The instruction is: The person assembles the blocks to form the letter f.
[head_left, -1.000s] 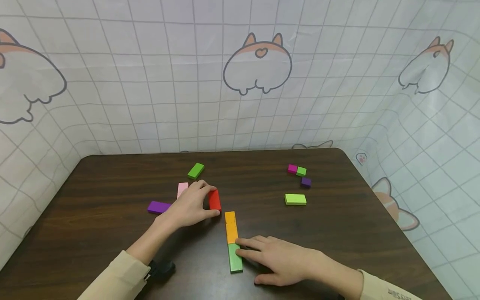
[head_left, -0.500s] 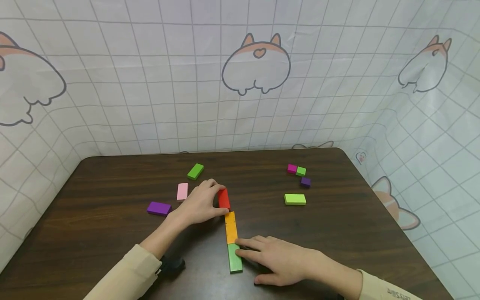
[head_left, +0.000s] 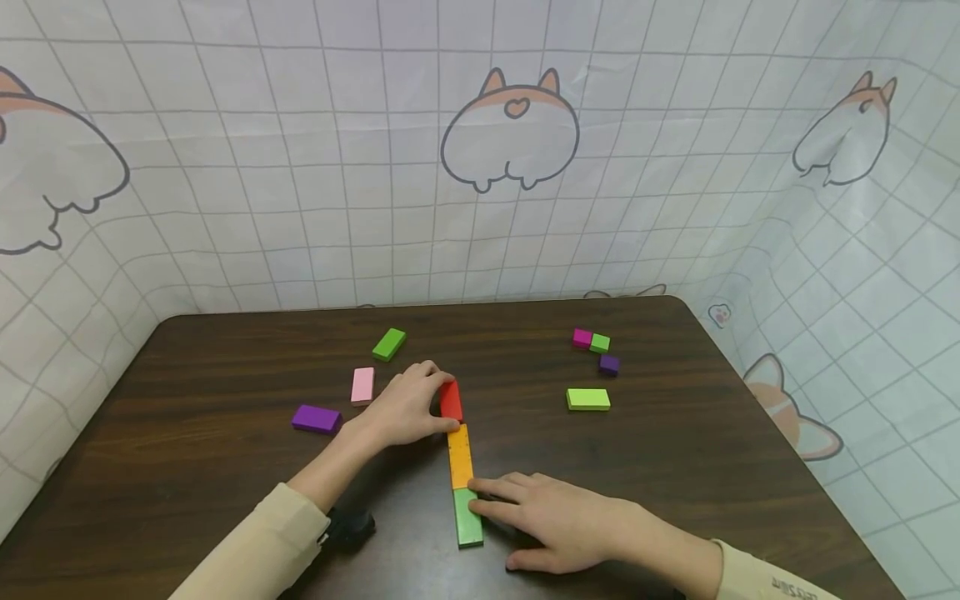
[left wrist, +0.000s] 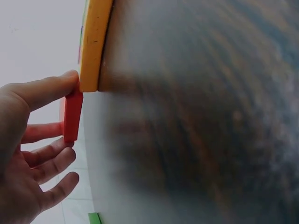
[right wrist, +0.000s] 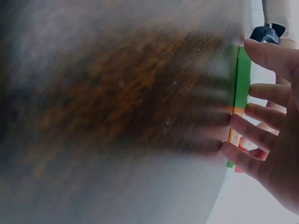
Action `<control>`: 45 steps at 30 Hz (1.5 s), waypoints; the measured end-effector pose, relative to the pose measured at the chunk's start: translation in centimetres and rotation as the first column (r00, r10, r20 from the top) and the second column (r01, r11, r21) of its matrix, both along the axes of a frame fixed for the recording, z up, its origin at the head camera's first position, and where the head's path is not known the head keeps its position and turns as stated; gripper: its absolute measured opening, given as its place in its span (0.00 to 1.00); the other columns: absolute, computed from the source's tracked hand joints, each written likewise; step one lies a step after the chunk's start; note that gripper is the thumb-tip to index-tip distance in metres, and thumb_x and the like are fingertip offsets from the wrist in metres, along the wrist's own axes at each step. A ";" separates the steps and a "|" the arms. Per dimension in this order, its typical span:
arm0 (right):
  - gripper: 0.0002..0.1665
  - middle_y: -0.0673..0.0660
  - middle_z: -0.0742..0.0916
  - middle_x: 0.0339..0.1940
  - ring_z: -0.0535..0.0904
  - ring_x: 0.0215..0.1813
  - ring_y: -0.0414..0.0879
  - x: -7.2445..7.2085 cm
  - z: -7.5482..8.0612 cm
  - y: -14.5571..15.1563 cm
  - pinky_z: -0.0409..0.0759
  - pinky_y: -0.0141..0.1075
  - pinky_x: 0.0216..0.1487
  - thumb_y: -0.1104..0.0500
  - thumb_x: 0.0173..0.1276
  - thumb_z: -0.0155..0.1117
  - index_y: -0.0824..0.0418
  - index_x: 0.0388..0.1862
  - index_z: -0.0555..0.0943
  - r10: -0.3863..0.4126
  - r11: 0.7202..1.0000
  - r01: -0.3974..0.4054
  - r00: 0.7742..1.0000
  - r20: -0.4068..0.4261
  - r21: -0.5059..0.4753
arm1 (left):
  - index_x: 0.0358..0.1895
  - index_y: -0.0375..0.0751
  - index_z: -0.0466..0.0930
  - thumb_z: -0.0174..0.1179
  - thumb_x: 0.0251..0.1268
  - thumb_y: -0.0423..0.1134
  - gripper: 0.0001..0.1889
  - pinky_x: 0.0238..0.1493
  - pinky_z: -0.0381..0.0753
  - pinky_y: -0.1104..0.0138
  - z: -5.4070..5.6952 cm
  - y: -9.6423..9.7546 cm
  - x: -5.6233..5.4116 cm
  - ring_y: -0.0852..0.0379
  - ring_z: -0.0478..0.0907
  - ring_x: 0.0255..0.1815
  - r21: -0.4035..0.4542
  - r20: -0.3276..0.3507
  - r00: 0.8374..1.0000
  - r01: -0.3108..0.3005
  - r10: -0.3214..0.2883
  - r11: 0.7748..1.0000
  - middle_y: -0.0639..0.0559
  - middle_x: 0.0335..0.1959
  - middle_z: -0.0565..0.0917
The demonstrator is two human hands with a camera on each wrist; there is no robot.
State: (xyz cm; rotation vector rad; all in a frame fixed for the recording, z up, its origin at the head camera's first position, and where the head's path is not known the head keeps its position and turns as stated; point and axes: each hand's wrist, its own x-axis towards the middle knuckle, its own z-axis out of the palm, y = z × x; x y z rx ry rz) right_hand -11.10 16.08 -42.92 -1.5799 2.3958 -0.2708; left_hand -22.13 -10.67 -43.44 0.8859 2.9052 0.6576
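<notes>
My left hand (head_left: 408, 406) pinches a red block (head_left: 451, 402) by its two ends, between thumb and fingers. The near end of that block meets the far end of an orange block (head_left: 460, 457). A green block (head_left: 468, 517) continues the row toward me, end to end with the orange one. In the left wrist view the thumb lies right where the red block (left wrist: 73, 114) and the orange block (left wrist: 96, 46) come together. My right hand (head_left: 558, 521) is spread flat, its fingertips touching the right side of the row near the green-orange joint.
Left of the row lie a pink block (head_left: 363, 386), a purple block (head_left: 317, 419) and a bright green block (head_left: 389, 344). To the right are a lime block (head_left: 588, 399) and small magenta (head_left: 582, 338), green (head_left: 600, 342) and dark purple (head_left: 609, 365) cubes. A patterned curtain (head_left: 360, 167) stands behind the table.
My left hand has slid the red block to the right, from beside the row to the far end of the orange block. The right hand has kept its place.
</notes>
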 end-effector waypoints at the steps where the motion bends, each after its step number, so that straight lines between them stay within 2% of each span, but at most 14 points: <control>1: 0.40 0.55 0.62 0.83 0.65 0.76 0.48 0.0 0.0 0.0 0.70 0.46 0.70 0.43 0.79 0.58 0.56 0.83 0.60 0.000 1.000 0.000 1.000 -0.001 -0.001 | 0.64 0.36 0.79 0.76 0.58 0.53 0.35 0.53 0.76 0.53 -0.1 0.0 0.0 0.50 0.74 0.49 -0.004 0.005 1.000 0.003 -0.003 1.000 0.47 0.52 0.78; 9: 0.40 0.56 0.63 0.82 0.65 0.76 0.48 0.0 -0.1 0.0 0.70 0.45 0.70 0.44 0.79 0.59 0.57 0.82 0.61 0.008 1.000 -0.008 1.000 -0.023 -0.014 | 0.65 0.38 0.79 0.75 0.61 0.53 0.34 0.56 0.76 0.53 -0.3 0.0 -0.4 0.50 0.74 0.50 -0.018 0.077 0.997 0.024 -0.022 1.000 0.46 0.54 0.77; 15: 0.40 0.56 0.63 0.82 0.65 0.76 0.48 0.1 -0.1 0.0 0.70 0.45 0.70 0.44 0.79 0.59 0.57 0.82 0.61 0.004 1.000 -0.004 1.000 -0.020 -0.013 | 0.66 0.36 0.78 0.74 0.63 0.49 0.33 0.53 0.78 0.58 -0.3 -0.1 -0.3 0.51 0.73 0.50 0.029 0.130 0.990 0.050 -0.054 0.998 0.46 0.54 0.76; 38: 0.39 0.55 0.63 0.82 0.65 0.76 0.48 0.1 -0.2 0.0 0.71 0.45 0.70 0.44 0.79 0.59 0.57 0.82 0.62 0.002 1.000 -0.003 1.000 -0.027 -0.020 | 0.72 0.29 0.71 0.71 0.67 0.44 0.35 0.55 0.77 0.58 -0.6 -0.1 0.1 0.51 0.70 0.53 0.093 0.178 0.979 0.083 -0.099 0.992 0.43 0.58 0.71; 45: 0.39 0.55 0.62 0.83 0.65 0.76 0.48 0.1 -0.2 0.0 0.71 0.45 0.70 0.44 0.80 0.59 0.57 0.82 0.61 -0.002 1.000 0.002 1.000 -0.005 -0.021 | 0.73 0.29 0.70 0.70 0.69 0.45 0.35 0.57 0.77 0.57 -0.5 -0.2 0.1 0.50 0.71 0.55 0.081 0.176 0.978 0.097 -0.110 0.992 0.42 0.60 0.70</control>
